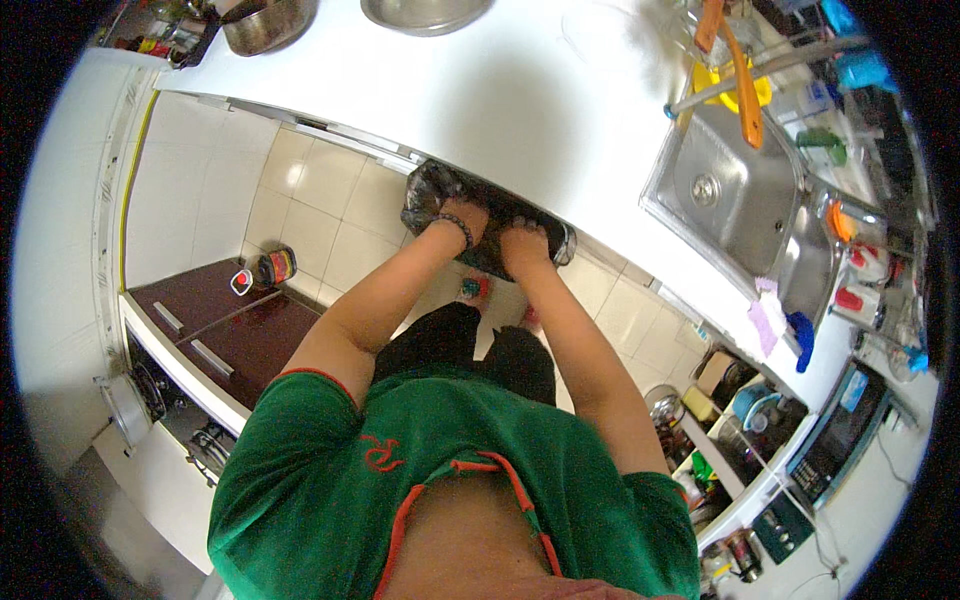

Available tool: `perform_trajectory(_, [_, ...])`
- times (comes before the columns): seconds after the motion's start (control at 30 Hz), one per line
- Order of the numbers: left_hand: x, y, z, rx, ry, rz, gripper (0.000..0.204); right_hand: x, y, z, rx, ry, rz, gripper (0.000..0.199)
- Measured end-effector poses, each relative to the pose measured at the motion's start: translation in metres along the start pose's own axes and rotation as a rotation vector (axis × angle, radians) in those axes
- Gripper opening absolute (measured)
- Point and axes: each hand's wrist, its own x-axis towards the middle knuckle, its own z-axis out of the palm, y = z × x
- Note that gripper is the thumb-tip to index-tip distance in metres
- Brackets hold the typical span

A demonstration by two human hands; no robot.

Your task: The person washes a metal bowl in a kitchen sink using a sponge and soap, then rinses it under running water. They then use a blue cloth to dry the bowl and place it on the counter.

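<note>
A black plastic bag (428,192), crinkled and shiny, spreads out low in front of me beside the white counter's near edge. My left hand (467,217), with a dark beaded bracelet at the wrist, is closed on the bag's left part. Just to its right, my right hand (524,246) has its fingers curled round the bag's edge. Both hands are close together, and the bag hides some fingertips. What lies inside or under the bag is too dark to make out.
The white counter (530,120) runs ahead, with a metal pot (265,25) and a round metal pan (425,12) at its far side. A steel sink (705,185) is at right. Dark red cabinets (245,340) stand at left, a jar (277,266) on the tiled floor near them.
</note>
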Motion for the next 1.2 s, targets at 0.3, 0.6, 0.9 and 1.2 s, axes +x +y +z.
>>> perform_trajectory(0.3, [-0.066,-0.035,-0.027,-0.68,0.464,0.441,0.025,-0.078,0.004,-0.023,0.294,0.602,-0.408,0.021])
perform_trajectory(0.6, [0.041,-0.159,-0.205,-2.326,0.625,0.279,0.068,-0.199,0.056,-0.028,0.492,0.681,-0.092,0.011])
perform_trajectory(0.9, [0.065,-0.17,-0.205,-2.31,0.841,0.079,0.037,-0.279,0.167,-0.019,0.518,0.862,0.33,0.016])
perform_trajectory(1.2, [-0.071,-0.052,-0.16,-1.945,0.733,-0.112,0.014,-0.319,0.328,-0.006,0.428,0.985,0.537,0.023])
